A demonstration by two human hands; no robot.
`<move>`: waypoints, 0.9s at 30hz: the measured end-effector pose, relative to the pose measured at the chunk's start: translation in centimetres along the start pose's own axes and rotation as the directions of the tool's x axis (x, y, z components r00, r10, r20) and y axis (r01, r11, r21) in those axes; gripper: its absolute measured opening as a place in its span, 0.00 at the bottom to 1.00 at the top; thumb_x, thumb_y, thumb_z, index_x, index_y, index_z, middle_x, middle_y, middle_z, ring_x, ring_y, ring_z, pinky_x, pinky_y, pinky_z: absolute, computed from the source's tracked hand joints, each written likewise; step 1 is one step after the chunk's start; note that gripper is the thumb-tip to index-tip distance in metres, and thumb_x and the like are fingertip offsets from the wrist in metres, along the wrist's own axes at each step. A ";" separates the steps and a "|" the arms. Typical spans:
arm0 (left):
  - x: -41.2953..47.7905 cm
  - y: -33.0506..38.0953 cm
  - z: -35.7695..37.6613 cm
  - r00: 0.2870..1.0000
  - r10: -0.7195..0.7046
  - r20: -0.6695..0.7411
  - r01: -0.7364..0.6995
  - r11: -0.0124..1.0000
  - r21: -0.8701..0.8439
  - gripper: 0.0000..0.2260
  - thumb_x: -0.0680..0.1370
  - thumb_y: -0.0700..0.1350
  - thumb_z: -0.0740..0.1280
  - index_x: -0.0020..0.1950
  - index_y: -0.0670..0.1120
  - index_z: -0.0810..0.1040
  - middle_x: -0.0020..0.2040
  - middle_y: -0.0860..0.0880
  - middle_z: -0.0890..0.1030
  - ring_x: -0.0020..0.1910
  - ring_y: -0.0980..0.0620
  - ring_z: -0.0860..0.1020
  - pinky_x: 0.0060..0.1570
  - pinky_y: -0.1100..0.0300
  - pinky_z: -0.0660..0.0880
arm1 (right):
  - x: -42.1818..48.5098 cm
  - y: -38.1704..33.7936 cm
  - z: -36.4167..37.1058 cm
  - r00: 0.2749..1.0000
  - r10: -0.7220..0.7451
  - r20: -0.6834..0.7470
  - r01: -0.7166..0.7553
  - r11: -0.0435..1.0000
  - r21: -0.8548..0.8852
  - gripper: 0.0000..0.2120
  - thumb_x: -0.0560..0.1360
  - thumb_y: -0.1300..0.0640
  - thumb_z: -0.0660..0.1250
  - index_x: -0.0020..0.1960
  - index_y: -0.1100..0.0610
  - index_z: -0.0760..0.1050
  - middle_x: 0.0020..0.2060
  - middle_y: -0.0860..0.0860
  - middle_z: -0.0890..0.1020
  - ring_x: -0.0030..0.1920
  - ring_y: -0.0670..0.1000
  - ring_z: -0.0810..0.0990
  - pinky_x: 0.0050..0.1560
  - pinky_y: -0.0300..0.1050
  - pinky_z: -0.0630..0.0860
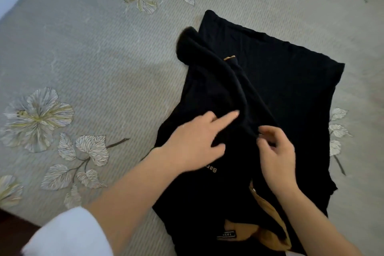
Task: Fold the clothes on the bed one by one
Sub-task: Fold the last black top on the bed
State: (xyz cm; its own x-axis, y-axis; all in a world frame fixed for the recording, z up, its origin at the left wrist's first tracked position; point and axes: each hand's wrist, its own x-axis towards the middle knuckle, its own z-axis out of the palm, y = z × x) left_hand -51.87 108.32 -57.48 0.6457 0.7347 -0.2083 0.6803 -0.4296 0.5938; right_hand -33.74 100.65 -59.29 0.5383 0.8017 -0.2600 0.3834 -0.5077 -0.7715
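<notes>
In the head view, a bed [93, 58] fills the frame. Its grey ribbed cover is printed with pale flowers and leaves, and a lighter strip of wall or floor shows at the far upper left. The black garment [280, 81] lies on the cover right of centre. It is spread mostly flat, its far hem pointing away from the person and its neck end nearest them. There an ochre lining [268, 210] and a small woven label [226, 236] show, and pale lettering [212, 169] is partly hidden under the left wrist.

A long rolled ridge of cloth [218, 64], probably a sleeve or side panel brought inward, runs diagonally from the upper left of the garment down towards the hands. It is not yet flat, so the fold looks unfinished.

The left hand [193, 143] rests on the garment with its fingers stretched out and the forefinger pointing along the ridge. It grips nothing, and it seems to be there to pin the body of the cloth so it does not slide. The right hand [278, 156] is just beside it at the near end of the ridge. Its fingers are curled and appear to pinch the edge of the fabric, though dark cloth against dark cloth makes the grip hard to confirm. Held that way, it is likely placed to draw the ridge straight and lay it down. A white sleeve [68, 235] covers the left upper arm at the lower left.
</notes>
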 end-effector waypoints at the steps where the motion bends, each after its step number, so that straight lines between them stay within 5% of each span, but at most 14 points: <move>1: -0.8 -0.1 1.6 0.993 0.018 0.118 -0.029 0.995 0.095 0.32 0.77 0.54 0.61 0.77 0.61 0.48 0.67 0.53 0.67 0.67 0.50 0.65 0.65 0.53 0.67 | 0.7 0.0 -0.6 0.996 0.076 -0.049 -0.074 0.997 0.035 0.11 0.76 0.64 0.63 0.54 0.52 0.76 0.49 0.46 0.80 0.52 0.46 0.79 0.59 0.55 0.76; 4: -3.5 -2.1 4.2 0.993 0.022 0.113 -0.054 0.956 0.287 0.31 0.76 0.54 0.62 0.77 0.57 0.55 0.74 0.52 0.63 0.74 0.49 0.55 0.70 0.51 0.57 | 2.6 0.0 -1.3 0.973 0.229 -0.005 -0.228 0.969 0.094 0.11 0.75 0.63 0.63 0.56 0.53 0.75 0.49 0.48 0.80 0.51 0.48 0.80 0.60 0.55 0.76; 10: -6.4 -5.5 5.0 0.998 -0.053 0.022 0.041 0.925 0.379 0.30 0.70 0.57 0.63 0.72 0.55 0.65 0.72 0.47 0.66 0.69 0.48 0.63 0.63 0.49 0.61 | 5.7 -2.7 1.9 0.979 0.146 0.145 -0.146 0.989 -0.010 0.30 0.71 0.46 0.73 0.68 0.54 0.67 0.55 0.46 0.75 0.52 0.44 0.77 0.53 0.40 0.73; 12: -6.3 -5.7 5.2 0.996 -0.089 -0.013 0.088 0.926 0.368 0.28 0.72 0.59 0.59 0.72 0.56 0.66 0.72 0.45 0.65 0.69 0.48 0.63 0.62 0.47 0.65 | 7.4 -3.9 3.7 0.963 0.215 0.160 -0.213 0.977 -0.026 0.25 0.71 0.48 0.73 0.61 0.57 0.70 0.50 0.46 0.78 0.49 0.47 0.79 0.49 0.40 0.75; 15: -6.7 -5.6 6.3 0.992 -0.122 -0.045 0.130 0.918 0.375 0.26 0.73 0.58 0.56 0.72 0.57 0.67 0.74 0.44 0.63 0.71 0.47 0.62 0.62 0.45 0.65 | 9.8 -6.6 5.2 0.923 0.349 0.164 -0.380 0.897 0.228 0.10 0.68 0.58 0.73 0.46 0.61 0.78 0.42 0.55 0.83 0.46 0.55 0.82 0.47 0.48 0.80; 17: -7.1 -5.7 7.4 0.991 -0.102 -0.088 0.129 0.909 0.397 0.24 0.76 0.56 0.56 0.73 0.56 0.66 0.77 0.43 0.60 0.75 0.45 0.59 0.66 0.43 0.63 | 11.2 -8.1 4.2 0.954 0.299 0.017 -0.284 0.883 0.375 0.05 0.69 0.59 0.72 0.37 0.57 0.76 0.33 0.51 0.78 0.37 0.50 0.77 0.37 0.42 0.74; 20: -7.5 -5.8 8.3 0.985 -0.078 -0.157 0.136 0.903 0.407 0.25 0.78 0.54 0.56 0.76 0.54 0.62 0.78 0.43 0.56 0.77 0.44 0.55 0.69 0.43 0.60 | 12.4 -7.9 0.9 0.925 0.284 -0.251 -0.095 0.815 0.572 0.13 0.72 0.58 0.68 0.30 0.54 0.70 0.28 0.47 0.73 0.32 0.46 0.71 0.34 0.39 0.71; 24: -7.3 -6.0 8.8 0.993 -0.027 -0.117 0.076 0.898 0.434 0.27 0.77 0.52 0.56 0.77 0.55 0.58 0.78 0.43 0.54 0.77 0.44 0.53 0.72 0.45 0.57 | 12.3 -1.1 -2.1 0.779 0.627 -0.010 -0.381 0.486 0.787 0.04 0.75 0.58 0.65 0.48 0.55 0.77 0.46 0.52 0.83 0.44 0.52 0.82 0.43 0.47 0.81; 27: -7.3 -6.3 8.9 0.995 -0.015 -0.101 0.059 0.896 0.440 0.26 0.78 0.53 0.55 0.77 0.55 0.57 0.78 0.44 0.53 0.77 0.44 0.53 0.72 0.45 0.55 | 12.9 1.3 -3.2 0.759 0.628 0.173 -0.530 0.440 0.725 0.16 0.75 0.57 0.66 0.63 0.57 0.74 0.52 0.53 0.82 0.46 0.53 0.82 0.34 0.43 0.80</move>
State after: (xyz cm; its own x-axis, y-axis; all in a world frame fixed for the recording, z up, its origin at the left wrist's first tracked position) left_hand -57.78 100.96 -66.60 0.5968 0.7905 -0.1379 0.8000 -0.5729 0.1782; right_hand -23.87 109.34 -61.85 0.5194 0.3441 -0.7822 -0.6603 -0.4194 -0.6230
